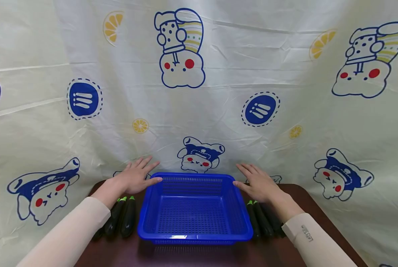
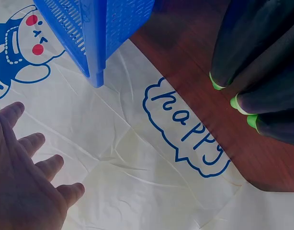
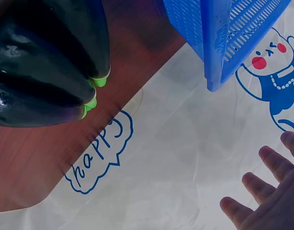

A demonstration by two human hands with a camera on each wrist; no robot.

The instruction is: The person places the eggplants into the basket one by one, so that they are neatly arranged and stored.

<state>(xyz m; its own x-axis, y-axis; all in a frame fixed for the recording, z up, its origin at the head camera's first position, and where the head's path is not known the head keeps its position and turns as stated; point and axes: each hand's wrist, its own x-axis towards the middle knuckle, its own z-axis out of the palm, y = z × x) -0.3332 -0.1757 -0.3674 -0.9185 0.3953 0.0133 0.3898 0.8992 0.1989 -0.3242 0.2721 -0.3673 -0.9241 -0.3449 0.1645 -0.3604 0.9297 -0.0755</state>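
A blue plastic basket (image 1: 195,236) with slotted walls and floor stands in the middle of a dark brown table, with nothing inside. My left hand (image 1: 136,177) is spread by its far left corner, the thumb close to the rim. At the far right corner, my right hand (image 1: 258,184) is likewise spread, thumb near the rim. Whether either thumb touches the basket I cannot tell. Dark eggplants (image 1: 128,218) with green stem ends lie left of the basket, below my left forearm. More eggplants (image 1: 261,220) lie on the right, partly hidden by my right arm.
The brown table (image 1: 185,257) has cut-off far corners, seen in the wrist views. Behind and around it hangs a whitish sheet (image 1: 219,111) printed with cartoon bears, orange slices and blue badges, close to the table's far edge.
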